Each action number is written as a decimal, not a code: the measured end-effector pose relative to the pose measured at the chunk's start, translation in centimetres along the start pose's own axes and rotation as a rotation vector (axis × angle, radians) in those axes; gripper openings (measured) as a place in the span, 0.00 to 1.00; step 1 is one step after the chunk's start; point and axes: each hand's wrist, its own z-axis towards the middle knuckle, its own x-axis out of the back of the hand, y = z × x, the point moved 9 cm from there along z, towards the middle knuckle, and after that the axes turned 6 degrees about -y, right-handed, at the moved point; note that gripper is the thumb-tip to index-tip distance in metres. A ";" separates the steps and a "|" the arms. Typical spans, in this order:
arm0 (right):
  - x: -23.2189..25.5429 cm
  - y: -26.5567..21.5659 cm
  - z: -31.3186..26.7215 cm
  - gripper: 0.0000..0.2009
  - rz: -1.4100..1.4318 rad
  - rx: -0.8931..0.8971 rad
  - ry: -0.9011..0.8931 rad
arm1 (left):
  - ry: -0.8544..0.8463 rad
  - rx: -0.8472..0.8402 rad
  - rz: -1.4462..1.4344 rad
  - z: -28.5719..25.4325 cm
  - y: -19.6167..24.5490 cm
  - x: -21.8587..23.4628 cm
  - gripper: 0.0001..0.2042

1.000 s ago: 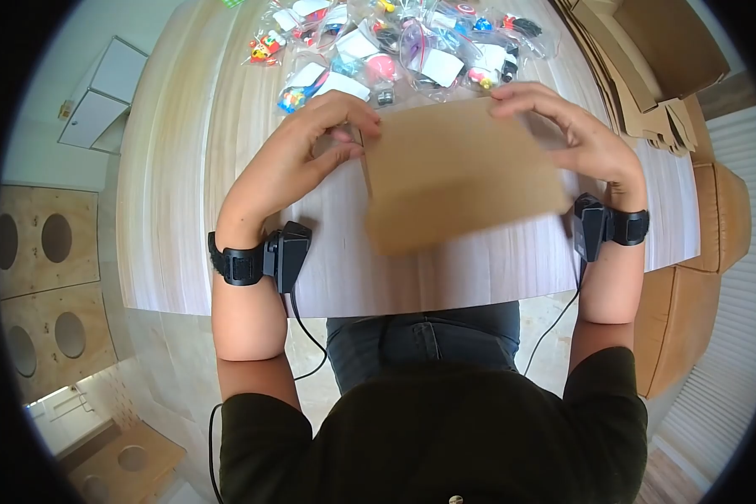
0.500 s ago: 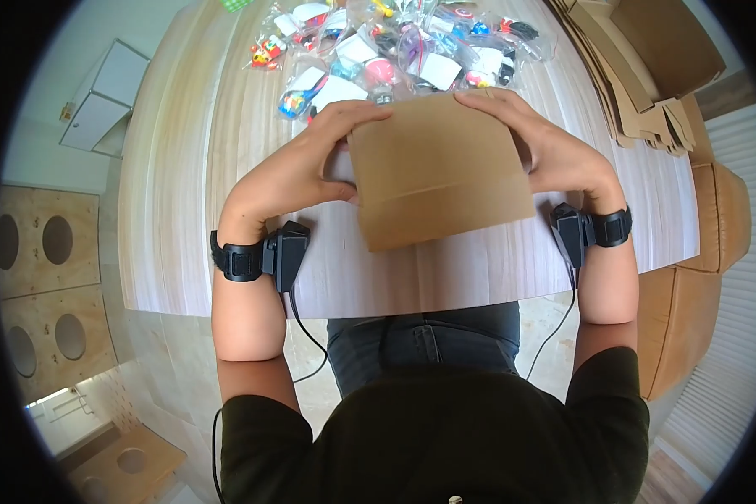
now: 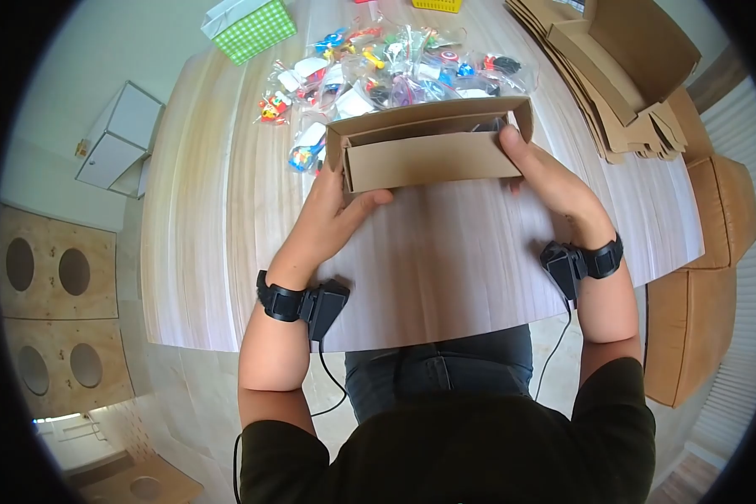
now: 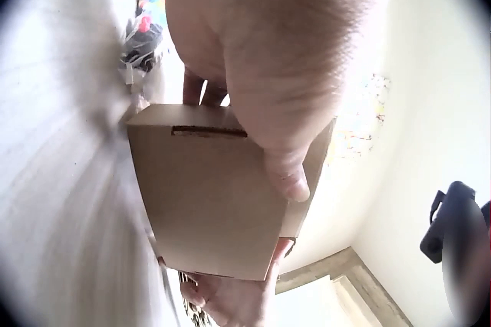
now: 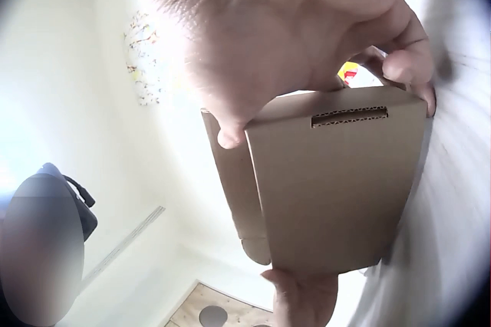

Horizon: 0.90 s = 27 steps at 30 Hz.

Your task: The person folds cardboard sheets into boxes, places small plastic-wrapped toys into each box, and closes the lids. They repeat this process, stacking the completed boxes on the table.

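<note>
One cardboard box (image 3: pixel 433 161) is held by two bare hands in front of the person, over the near part of the worktop (image 3: pixel 420 269); whether its underside touches the surface I cannot tell. The left grip (image 3: pixel 328 214) holds one end, with the thumb at the near edge and the fingers round the far side. The right grip (image 3: pixel 560 186) holds the other end, one thumb lying on the near panel at the corner. Each end panel has one slot, two in all; one long opening shows between the near and far panels

Just beyond the box lies one spread of clear bags (image 3: pixel 378 71) holding small colourful toys and white papers; they overlap too much to count. Behind them, at the left, stands one green checked container (image 3: pixel 256 32), and one yellow basket (image 3: pixel 437 4) is cut by the top edge of the head view. At the right side are one open carton (image 3: pixel 626 63) and several flat cardboard pieces (image 3: pixel 584 113), their number hidden by overlap. Two wrist cameras are strapped on, one per arm
</note>
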 end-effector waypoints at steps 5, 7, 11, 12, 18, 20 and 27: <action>0.1 -2.6 0.3 0.39 -0.410 0.457 0.158 | 0.115 -0.026 -0.089 0.0 -0.8 1.6 0.36; 0.0 -3.8 -0.2 0.39 -0.301 0.520 0.179 | 0.151 -0.035 -0.066 0.0 -1.0 1.8 0.36; 0.5 -4.4 -0.4 0.36 -0.307 0.507 0.214 | 0.291 -0.164 0.149 -0.3 0.7 2.7 0.37; 0.6 -4.3 -0.4 0.35 -0.288 0.510 0.208 | 0.358 -0.257 0.197 -0.5 1.1 3.2 0.37; 0.9 -3.6 0.2 0.33 -0.125 0.599 0.079 | 0.428 -0.240 0.349 -1.1 2.4 3.9 0.37; 1.1 -2.8 0.5 0.36 -0.039 0.557 0.072 | 0.426 -0.247 0.338 -1.2 2.3 4.0 0.38; 0.2 -1.5 1.0 0.37 0.023 0.350 0.055 | 0.427 -0.256 0.258 -1.2 2.4 3.9 0.37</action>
